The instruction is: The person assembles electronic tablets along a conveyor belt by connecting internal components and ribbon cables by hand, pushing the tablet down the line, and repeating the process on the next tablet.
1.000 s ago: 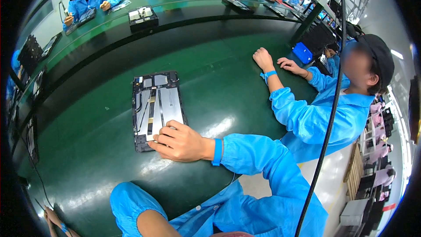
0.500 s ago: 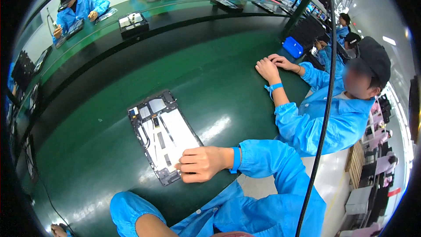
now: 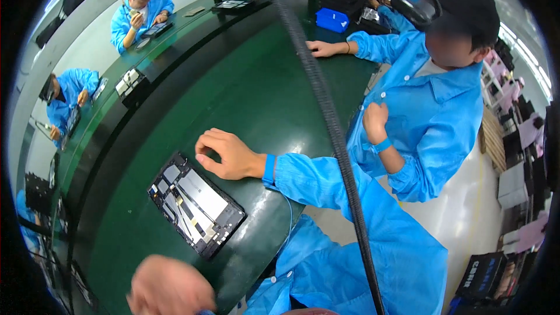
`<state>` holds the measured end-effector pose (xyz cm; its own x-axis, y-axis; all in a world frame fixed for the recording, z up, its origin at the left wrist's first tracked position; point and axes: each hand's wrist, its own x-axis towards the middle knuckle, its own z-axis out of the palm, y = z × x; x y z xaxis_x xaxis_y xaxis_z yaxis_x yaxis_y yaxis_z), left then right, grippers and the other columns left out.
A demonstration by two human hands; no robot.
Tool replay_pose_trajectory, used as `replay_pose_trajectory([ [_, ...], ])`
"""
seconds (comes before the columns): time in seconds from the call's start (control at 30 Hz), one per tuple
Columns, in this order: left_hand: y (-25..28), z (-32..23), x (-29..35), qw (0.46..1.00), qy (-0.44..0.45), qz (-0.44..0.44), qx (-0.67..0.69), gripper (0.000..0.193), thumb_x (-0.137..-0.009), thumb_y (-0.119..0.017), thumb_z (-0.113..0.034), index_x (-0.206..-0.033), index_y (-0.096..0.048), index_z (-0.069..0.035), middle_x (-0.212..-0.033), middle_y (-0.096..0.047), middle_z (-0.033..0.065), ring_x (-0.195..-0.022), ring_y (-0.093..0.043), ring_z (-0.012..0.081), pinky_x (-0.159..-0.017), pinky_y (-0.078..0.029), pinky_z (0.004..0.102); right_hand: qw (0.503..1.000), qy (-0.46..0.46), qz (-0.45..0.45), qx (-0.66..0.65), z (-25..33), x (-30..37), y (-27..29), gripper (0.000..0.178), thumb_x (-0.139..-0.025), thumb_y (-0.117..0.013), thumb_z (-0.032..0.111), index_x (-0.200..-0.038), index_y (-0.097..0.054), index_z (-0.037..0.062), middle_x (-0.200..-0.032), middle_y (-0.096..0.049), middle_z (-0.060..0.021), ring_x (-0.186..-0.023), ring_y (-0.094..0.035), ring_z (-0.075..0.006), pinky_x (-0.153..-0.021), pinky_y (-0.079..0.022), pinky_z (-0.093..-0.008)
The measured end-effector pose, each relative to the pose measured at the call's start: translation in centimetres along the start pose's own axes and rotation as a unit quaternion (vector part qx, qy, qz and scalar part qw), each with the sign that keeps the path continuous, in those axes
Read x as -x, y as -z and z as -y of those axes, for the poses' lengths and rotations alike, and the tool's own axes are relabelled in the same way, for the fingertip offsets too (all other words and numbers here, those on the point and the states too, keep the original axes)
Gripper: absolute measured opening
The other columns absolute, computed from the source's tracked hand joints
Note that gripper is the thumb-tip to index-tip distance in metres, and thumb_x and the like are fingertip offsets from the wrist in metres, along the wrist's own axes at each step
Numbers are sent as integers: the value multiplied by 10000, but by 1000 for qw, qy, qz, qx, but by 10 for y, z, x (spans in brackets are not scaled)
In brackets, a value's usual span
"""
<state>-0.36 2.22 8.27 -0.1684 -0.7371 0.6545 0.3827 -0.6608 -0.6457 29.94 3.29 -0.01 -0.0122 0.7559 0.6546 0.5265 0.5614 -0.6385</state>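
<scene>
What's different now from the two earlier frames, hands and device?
The right hand has lifted off the opened tablet and now rests on the green table just beyond its top corner, no longer touching it. The blurred left hand has come into view at the lower edge. The tablet still lies flat, internals up.

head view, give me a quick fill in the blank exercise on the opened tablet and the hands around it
1. The opened tablet lies on a bench top whose colour is ____.
2. The right hand rests on the bench just beyond the tablet, with a ____ wristband at its wrist.
3. The left hand is blurred at the ____ edge of the picture.

Missing words: green; blue; lower
</scene>
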Motion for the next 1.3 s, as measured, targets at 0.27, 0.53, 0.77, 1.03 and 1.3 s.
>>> replay_pose_trajectory([
  [0.27, 90, -29, 129, 495, 750, 438, -2, 552, -1142, -476, -99, -1681, -452, 18, -1693, -511, 225, -1561, -505, 337, -1326, -351, 457, 997, -24, 50, 50, -32, -34, -73, 605, -949, -803, 384, -1433, -665, 48, -1417, -701, -199, -1300, -638, -426, -1133, -492, -526],
  [0.53, 33, -60, 56, 463, 782, 415, 34, 540, -1033, -645, -67, -1568, -577, -57, -1280, -795, 135, -1271, -718, 263, -1169, -493, 425, 983, -101, 146, -53, -15, -19, -13, 380, -1036, -705, 175, -1393, -689, 47, -861, -712, -105, -861, -668, -287, -848, -531, -468],
  [0.77, 47, -66, 28, 489, 690, 532, 37, 476, -970, -672, -107, -1444, -719, -86, -989, -677, 57, -1068, -677, 230, -1268, -388, 549, 963, 7, 267, -41, 38, -4, -9, 212, -968, -775, 197, -1119, -830, 59, -783, -646, -82, -788, -629, -267, -827, -494, -417],
  [1.03, 51, -50, 20, 458, 633, 599, 178, 708, -856, -664, -354, -1496, -622, -54, -1088, -554, 173, -1141, -587, 374, -1356, -209, 679, 961, 89, 260, 44, 51, -6, 3, 125, -848, -798, 156, -891, -738, 56, -1111, -641, -122, -1109, -592, -323, -943, -470, -437],
  [1.3, 52, -52, 19, 487, 581, 613, 222, 909, -698, -758, -287, -1558, -562, -72, -1597, -499, 231, -1663, -300, 461, -1393, -69, 709, 935, 58, 348, 30, 57, -6, 5, 174, -878, -784, 152, -986, -683, 59, -929, -583, -106, -904, -570, -299, -809, -455, -403],
])
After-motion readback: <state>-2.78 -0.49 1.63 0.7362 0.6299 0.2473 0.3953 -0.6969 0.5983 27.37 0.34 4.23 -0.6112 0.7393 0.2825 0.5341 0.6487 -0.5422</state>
